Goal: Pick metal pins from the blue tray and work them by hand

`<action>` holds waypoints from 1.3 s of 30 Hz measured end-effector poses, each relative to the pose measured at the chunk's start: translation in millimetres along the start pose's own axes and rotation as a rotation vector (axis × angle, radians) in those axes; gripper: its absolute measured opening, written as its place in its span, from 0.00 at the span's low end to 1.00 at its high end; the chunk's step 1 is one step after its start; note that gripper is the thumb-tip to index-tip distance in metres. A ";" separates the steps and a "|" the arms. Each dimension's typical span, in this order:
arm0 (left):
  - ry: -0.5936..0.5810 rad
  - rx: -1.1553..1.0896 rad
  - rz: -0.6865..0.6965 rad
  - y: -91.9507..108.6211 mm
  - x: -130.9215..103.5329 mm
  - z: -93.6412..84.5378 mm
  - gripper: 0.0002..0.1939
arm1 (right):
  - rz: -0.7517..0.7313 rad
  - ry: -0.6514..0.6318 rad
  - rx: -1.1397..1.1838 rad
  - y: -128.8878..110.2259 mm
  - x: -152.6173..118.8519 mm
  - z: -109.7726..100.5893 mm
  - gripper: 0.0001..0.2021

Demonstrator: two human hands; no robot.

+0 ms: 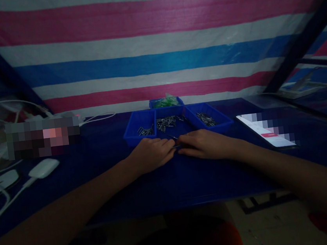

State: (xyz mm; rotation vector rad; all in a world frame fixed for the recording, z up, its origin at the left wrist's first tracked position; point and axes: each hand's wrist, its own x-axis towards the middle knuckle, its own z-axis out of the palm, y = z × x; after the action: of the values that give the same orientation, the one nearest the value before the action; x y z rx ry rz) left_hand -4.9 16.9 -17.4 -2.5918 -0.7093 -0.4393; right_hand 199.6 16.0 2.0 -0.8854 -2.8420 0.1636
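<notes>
My left hand (152,152) and my right hand (203,143) meet over the blue table, just in front of the bins. Both are closed in a pinch, fingertips almost touching. A thin metal rod (177,146) runs between the fingertips of the two hands. Another slim dark piece (173,136) sticks out by my right fingers; its exact kind is too dim to make out. Behind the hands, short metal pieces (166,123) lie in a pile between a left blue bin (129,132) and a right blue bin (224,120), which hold more of them.
A rear blue bin (151,104) holds a green plastic bag (167,100). To the right lies a lit phone (266,132). White cables, a white charger (44,168) and a blurred-out area occupy the left side. Striped sheeting (156,62) hangs behind the blue table (177,188).
</notes>
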 end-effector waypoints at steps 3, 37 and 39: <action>-0.010 0.000 -0.004 0.0 0.0 1.1 0.10 | -0.002 0.006 -0.016 0.5 0.5 0.6 0.08; -0.045 0.040 -0.044 -3.1 0.1 -0.4 0.10 | 0.136 0.049 -0.133 0.0 -2.5 -1.5 0.05; -0.042 0.040 -0.057 -2.0 0.7 -1.7 0.12 | 0.149 0.059 -0.149 0.0 -2.1 -1.3 0.07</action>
State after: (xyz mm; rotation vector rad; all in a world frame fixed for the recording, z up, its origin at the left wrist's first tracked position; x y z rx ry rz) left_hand -5.7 17.9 -15.1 -2.5552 -0.8002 -0.3854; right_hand 201.5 15.0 3.1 -1.1136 -2.7618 -0.0562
